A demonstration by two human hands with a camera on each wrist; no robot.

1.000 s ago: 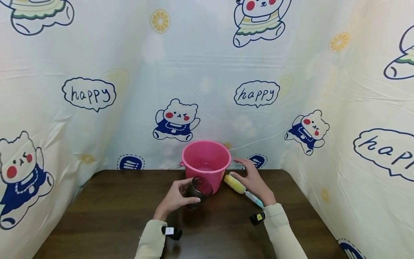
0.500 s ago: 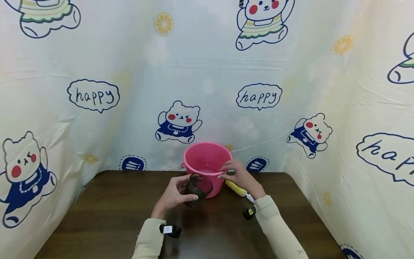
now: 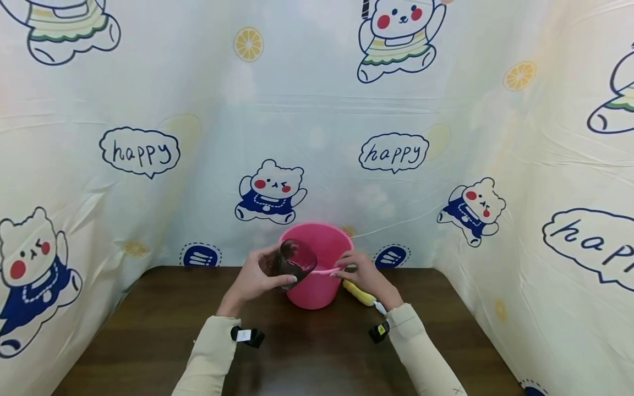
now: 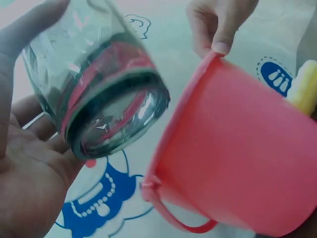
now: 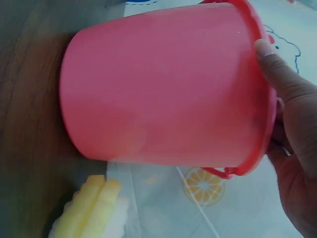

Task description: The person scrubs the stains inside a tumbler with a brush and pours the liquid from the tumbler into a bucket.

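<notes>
A dark, see-through glass [image 3: 297, 265] is gripped in my left hand [image 3: 251, 279], thumb on the near side and fingers round the far side. It is tilted, its mouth toward the pink bucket [image 3: 312, 294], and overlaps the bucket's left rim in the head view. In the left wrist view the thick base of the glass [image 4: 119, 116] faces the camera, beside the bucket [image 4: 237, 148]. My right hand [image 3: 365, 273] pinches the bucket's near right rim, its thumb [image 5: 270, 57] outside and fingers inside. The bucket stands upright on the table.
Right of the bucket lies a yellow sponge brush [image 3: 359, 293], its pale handle partly behind my right wrist. The bucket's handle [image 4: 183, 225] hangs down at its side. A printed curtain [image 3: 322, 121] rises behind the brown wooden table [image 3: 198, 330].
My right hand has moved left from above the sponge brush and taken hold of the bucket's rim. My left hand has lifted the glass up to rim height and tilted it.
</notes>
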